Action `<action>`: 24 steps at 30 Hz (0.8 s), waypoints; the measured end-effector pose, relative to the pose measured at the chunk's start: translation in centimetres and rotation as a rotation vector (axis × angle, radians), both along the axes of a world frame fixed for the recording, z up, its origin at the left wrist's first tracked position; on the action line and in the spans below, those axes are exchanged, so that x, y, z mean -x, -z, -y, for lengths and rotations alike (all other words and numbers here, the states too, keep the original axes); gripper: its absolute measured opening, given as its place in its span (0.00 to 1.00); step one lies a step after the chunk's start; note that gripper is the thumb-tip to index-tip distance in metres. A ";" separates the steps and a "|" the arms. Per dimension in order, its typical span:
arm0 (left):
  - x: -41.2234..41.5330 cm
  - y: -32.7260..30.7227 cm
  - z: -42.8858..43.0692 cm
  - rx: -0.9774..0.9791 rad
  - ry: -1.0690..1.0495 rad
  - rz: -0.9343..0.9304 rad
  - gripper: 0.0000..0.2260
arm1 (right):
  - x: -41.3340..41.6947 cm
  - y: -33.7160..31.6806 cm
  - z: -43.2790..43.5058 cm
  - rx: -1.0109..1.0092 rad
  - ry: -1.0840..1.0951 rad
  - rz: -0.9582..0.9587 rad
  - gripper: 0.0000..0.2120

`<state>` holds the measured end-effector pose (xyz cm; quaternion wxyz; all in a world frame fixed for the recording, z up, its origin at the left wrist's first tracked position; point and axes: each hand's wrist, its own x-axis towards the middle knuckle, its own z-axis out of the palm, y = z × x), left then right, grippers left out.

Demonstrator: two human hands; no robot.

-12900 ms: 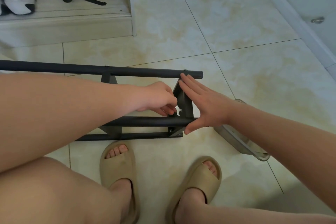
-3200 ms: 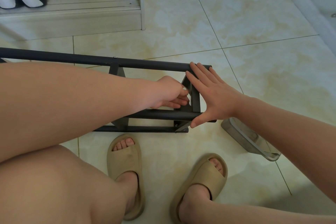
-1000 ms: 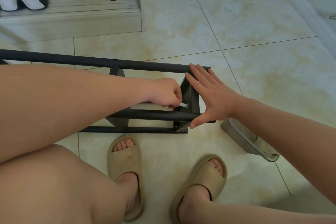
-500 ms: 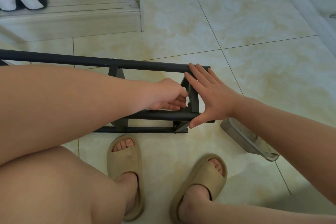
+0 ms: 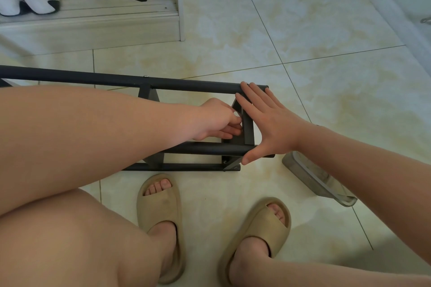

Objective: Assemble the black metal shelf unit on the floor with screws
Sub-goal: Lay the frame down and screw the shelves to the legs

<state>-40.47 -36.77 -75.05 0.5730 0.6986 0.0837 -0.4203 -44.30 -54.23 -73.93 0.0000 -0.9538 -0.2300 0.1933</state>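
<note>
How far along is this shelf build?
Done: brackets join the tubes of the black frame, and a screw sits at its near corner. In hand: the right hand braces the end bracket flat while the left hand works at it, fingers curled. Left: the frame lies on the floor, no shelves visible.

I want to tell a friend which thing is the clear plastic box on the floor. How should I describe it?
Start at the black metal shelf frame lying on the tiled floor beyond the two beige slippers. Just past its right end, partly hidden by the right forearm, lies a long clear plastic box. It alone is see-through; frame and slippers are opaque.
</note>
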 end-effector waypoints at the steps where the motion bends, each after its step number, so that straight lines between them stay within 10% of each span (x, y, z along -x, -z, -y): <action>1: 0.0 -0.1 0.0 0.001 0.001 -0.004 0.20 | 0.0 0.0 0.0 0.000 0.000 0.000 0.71; 11: 0.2 0.0 0.0 -0.059 0.079 -0.028 0.04 | 0.0 0.0 0.0 -0.002 0.000 0.002 0.71; 24: -0.2 0.3 -0.2 -0.073 0.099 -0.096 0.07 | 0.0 0.1 0.1 -0.009 0.000 0.007 0.71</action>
